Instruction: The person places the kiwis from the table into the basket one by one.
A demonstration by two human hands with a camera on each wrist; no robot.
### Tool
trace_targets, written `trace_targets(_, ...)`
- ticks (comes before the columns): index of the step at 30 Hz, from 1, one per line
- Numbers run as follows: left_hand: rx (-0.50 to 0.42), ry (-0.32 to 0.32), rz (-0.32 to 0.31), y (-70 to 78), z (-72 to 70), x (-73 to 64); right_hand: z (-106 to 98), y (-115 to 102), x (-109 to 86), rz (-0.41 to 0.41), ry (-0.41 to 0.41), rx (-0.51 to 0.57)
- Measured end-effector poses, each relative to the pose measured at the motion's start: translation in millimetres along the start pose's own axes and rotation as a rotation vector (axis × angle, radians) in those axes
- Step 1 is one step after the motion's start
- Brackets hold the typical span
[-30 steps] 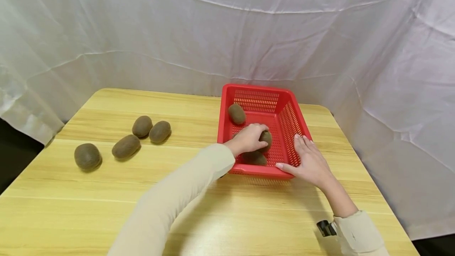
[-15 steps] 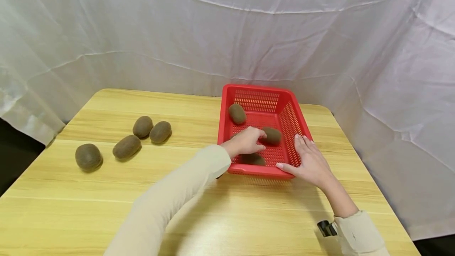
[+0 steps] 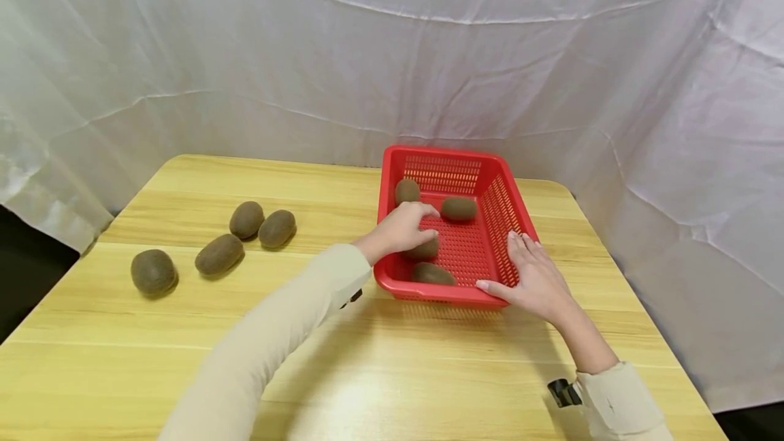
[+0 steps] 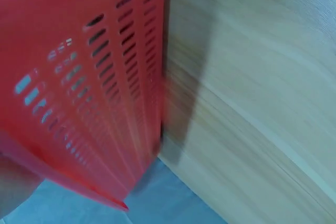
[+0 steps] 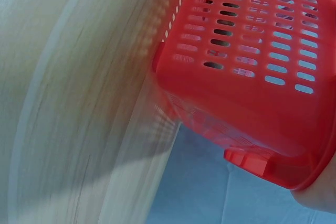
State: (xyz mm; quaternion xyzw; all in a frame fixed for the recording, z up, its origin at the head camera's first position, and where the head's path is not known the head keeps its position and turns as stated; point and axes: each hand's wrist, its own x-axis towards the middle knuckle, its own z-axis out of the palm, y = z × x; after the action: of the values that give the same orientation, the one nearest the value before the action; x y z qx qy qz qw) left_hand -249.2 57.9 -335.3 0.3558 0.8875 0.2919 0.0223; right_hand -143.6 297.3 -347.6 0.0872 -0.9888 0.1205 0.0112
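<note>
A red plastic basket (image 3: 450,291) with slotted walls holds several brown kiwis. My left hand (image 3: 401,226) reaches over its left rim, thumb and fingers apart with nothing between them. A kiwi (image 3: 424,249) lies below that hand, partly hidden by it. Just beyond the fingertips sits another kiwi (image 3: 407,191), and a third kiwi (image 3: 459,209) lies toward the back right. Near the front wall rests one more kiwi (image 3: 433,273). My right hand (image 3: 539,281) is spread at the basket's front right corner, its straight fingers along the right rim and its thumb on the front rim.
Left of the basket, on the wooden table (image 3: 343,386), lie several loose kiwis: a kiwi (image 3: 154,272) stands apart, and a kiwi (image 3: 219,254) lies near two close together (image 3: 247,220). A white curtain (image 3: 306,53) hangs behind the table.
My left hand has let go of a kiwi, which has moved to the basket's back right, and has drawn back leftward. The right hand stays at the basket corner.
</note>
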Motion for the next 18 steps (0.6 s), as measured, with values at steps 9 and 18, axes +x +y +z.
trace_targets(9, -0.037, 0.086, 0.008, -10.7, -11.6, -10.1, -0.2, -0.1, 0.4, -0.007, -0.001, -0.003)
trace_targets(18, -0.021, 0.151, 0.067, -20.0, -14.0, -21.0, -0.6, -0.7, 0.0, -0.007, -0.003, 0.001)
